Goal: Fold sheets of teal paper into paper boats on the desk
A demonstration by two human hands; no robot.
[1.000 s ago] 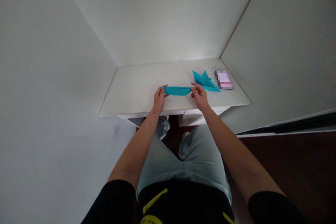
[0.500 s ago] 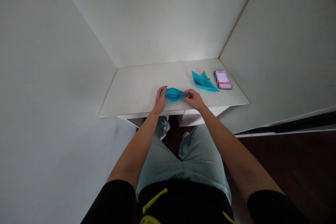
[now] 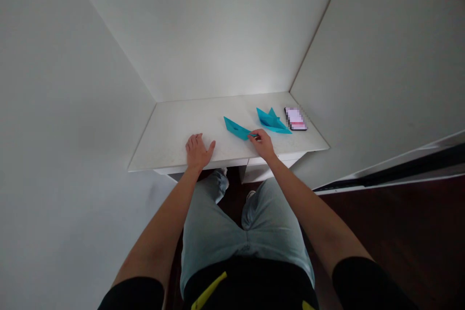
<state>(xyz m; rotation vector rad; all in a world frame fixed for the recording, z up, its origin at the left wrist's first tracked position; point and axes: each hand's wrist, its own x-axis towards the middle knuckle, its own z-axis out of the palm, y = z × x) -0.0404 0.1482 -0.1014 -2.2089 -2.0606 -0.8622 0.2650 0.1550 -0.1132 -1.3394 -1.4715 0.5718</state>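
On the white desk (image 3: 170, 141), the right hand (image 3: 262, 145) pinches one end of a folded blue paper strip (image 3: 235, 128).
Left hand (image 3: 198, 151) lies open, holding nothing; more folding would likely need it on the strip, which lies just beside a blue origami boat (image 3: 271, 122).

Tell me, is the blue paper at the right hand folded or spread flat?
Folded. The blue paper lies in a narrow pointed shape, creased, its end at the right hand.

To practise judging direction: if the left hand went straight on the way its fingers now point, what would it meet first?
The left hand would probably meet the back wall first, passing over the white desk; the folded blue paper lies off to its right, though depth is hard to judge.
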